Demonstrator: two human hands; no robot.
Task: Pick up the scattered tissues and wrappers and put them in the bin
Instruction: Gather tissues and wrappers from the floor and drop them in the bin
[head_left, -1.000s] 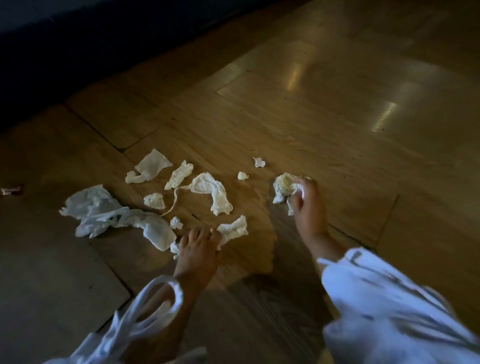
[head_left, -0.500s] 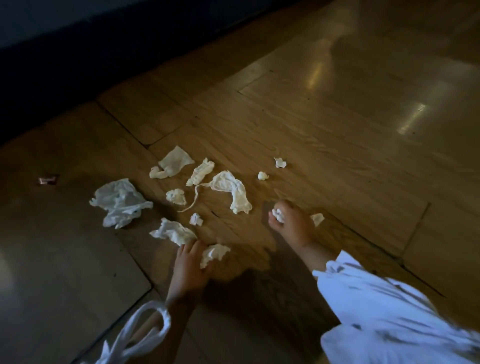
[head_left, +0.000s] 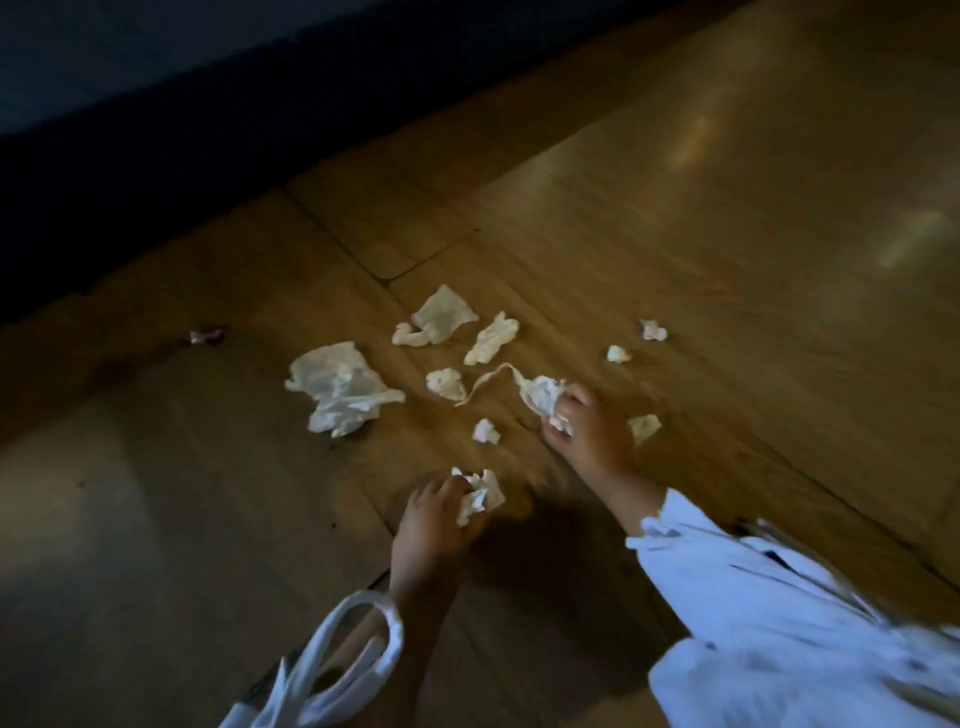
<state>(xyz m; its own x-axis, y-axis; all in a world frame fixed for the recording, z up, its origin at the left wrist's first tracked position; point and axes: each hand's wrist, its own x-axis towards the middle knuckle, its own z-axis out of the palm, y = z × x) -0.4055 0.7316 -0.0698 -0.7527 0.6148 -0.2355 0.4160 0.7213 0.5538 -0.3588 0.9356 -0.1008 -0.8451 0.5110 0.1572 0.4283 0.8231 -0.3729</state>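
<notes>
Floor (head_left: 727, 260): brown, glossy, dimly lit; met a dark wall along the far edge.
Left hand (head_left: 431, 525): clenched round a crumpled wad (head_left: 480, 496), low against the floor.
Right hand (head_left: 592, 431): grasped a long tissue (head_left: 545, 392) at one end; thin tail trailed left across the floor.
Big tissue (head_left: 337, 387): lay crumpled, well left of both hands.
Scraps (head_left: 491, 338): lay scattered beyond and beside the hands, apart from one another.
Wrapper (head_left: 205, 336): lay alone far left, near the shadow; too small for detail.
Bag handle (head_left: 363, 639): white, looped over the left wrist.
Sleeve (head_left: 779, 597): white, covered the right forearm.
</notes>
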